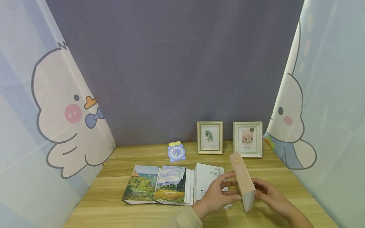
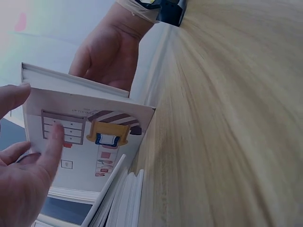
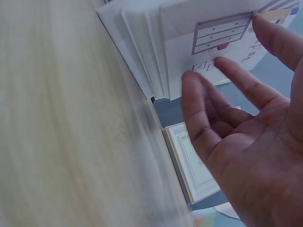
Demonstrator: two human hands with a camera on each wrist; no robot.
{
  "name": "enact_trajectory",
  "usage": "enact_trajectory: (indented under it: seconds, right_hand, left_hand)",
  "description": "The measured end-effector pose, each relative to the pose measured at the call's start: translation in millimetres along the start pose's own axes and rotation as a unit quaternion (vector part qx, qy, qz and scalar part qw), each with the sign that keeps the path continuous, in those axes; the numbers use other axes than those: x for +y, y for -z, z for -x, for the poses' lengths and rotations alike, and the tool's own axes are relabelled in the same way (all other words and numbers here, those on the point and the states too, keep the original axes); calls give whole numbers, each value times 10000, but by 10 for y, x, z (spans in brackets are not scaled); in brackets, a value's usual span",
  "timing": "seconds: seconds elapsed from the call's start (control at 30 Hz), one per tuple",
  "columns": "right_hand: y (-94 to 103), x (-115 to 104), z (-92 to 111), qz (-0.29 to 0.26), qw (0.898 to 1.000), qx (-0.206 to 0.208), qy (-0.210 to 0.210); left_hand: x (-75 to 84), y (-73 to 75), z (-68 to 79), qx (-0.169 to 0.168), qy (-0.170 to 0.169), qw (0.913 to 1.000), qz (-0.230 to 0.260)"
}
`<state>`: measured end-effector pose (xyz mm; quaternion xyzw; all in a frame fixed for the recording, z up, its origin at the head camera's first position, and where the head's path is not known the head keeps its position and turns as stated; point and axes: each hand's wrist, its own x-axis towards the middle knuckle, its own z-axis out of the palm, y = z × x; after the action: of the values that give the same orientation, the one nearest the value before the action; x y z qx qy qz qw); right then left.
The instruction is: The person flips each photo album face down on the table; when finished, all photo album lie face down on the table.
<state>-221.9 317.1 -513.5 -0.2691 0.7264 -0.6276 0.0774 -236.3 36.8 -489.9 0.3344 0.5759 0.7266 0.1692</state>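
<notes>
A thick photo album (image 1: 243, 175) with a pale pink-beige spine stands on edge at the right of the table, spine up. My left hand (image 1: 218, 193) rests its fingers against the album's left cover, thumb near the spine's near end. In the left wrist view that cover (image 2: 90, 156) bears a printed drawer chest and a yellow armchair. On the other side, my right hand (image 1: 272, 198) touches the right cover. The right wrist view shows its fingers (image 3: 196, 113) mostly straight and spread beside the printed cover (image 3: 177, 71), not wrapped around it.
Left of the hands lie a white album (image 1: 203, 177) and two painted-cover albums, one with trees (image 1: 171, 186), one with sea (image 1: 141, 185). Behind stand a leaf-picture frame (image 1: 209, 137), a flower-picture frame (image 1: 247, 139) and a blue toy clock (image 1: 176, 152). Curtains enclose the wooden table (image 1: 122, 156).
</notes>
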Motion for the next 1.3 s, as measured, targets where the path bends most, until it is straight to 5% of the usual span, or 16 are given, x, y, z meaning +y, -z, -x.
enact_trajectory:
  seconds: [0.17, 0.53, 0.83, 1.3]
  right_hand:
    - [-10, 13, 7, -49, 9992, 226, 318]
    - [10, -21, -9, -45, 9961, 786, 389]
    - [-14, -97, 36, -250, 9957, 841, 292]
    - [52, -144, 93, -294, 9931, 1130, 86]
  left_hand:
    - [-15, -11, -5, -143, -190, 9995, -219]
    - [-16, -23, -1, -106, 468, 9972, -566]
    - [-52, -45, 6, -285, 485, 9962, -659]
    - [-69, -98, -34, -353, 640, 9856, -1527]
